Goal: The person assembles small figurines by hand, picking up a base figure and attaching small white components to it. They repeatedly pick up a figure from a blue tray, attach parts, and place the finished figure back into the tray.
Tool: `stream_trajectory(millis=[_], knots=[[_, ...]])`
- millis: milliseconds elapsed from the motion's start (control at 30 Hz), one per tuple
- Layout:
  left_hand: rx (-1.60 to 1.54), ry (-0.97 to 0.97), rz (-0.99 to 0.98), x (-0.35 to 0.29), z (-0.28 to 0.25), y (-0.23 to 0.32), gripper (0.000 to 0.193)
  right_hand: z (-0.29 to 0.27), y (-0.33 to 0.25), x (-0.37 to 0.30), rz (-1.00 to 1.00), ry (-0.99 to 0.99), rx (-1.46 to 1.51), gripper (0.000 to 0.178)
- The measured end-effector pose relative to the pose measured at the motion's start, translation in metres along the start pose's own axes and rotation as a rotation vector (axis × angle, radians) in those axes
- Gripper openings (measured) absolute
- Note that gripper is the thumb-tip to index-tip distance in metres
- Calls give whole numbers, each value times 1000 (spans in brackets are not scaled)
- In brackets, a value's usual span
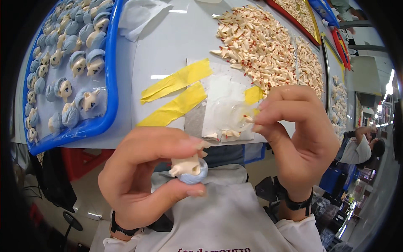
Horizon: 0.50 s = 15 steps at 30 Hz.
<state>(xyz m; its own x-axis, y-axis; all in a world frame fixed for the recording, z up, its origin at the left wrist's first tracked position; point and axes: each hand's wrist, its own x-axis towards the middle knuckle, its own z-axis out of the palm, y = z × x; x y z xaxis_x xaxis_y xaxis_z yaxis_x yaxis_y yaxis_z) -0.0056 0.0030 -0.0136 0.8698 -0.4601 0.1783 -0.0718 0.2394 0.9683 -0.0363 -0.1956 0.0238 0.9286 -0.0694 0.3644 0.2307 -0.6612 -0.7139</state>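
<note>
My left hand [140, 168] is closed round a small doll head [193, 177] with light blue hair, held between thumb and fingers in front of the table's near edge. A hole shows in the head's cream-coloured part. My right hand [298, 126] pinches a small cream piece with a red end [249, 119], partly covered by the fingertips. Just beside those fingertips, a clear round dish [230, 115] rests on a white card [216, 94]. A few loose cream pieces [231, 133] lie at the card's near edge.
A blue tray [112, 84] of blue-haired doll heads stands on the left. Yellow tape strips [176, 80] cross the table by the card. A large heap of red-tipped cream pieces [260, 46] spreads at the far right. White cloth [140, 17] lies beside the tray. Another person [359, 147] is off to the right.
</note>
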Motion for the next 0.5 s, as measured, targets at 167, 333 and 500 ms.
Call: stream_trajectory(millis=[167,333,500], knots=[[23,-30,84,2,-3,-7,47,-2,-10,9,-146,-28,-377,18],[-66,43,-9,2,4,-6,46,-1,-14,9,-266,-64,-519,18],[-236,145,-120,4,17,1,47,-1,-19,10,-277,-110,-551,17]])
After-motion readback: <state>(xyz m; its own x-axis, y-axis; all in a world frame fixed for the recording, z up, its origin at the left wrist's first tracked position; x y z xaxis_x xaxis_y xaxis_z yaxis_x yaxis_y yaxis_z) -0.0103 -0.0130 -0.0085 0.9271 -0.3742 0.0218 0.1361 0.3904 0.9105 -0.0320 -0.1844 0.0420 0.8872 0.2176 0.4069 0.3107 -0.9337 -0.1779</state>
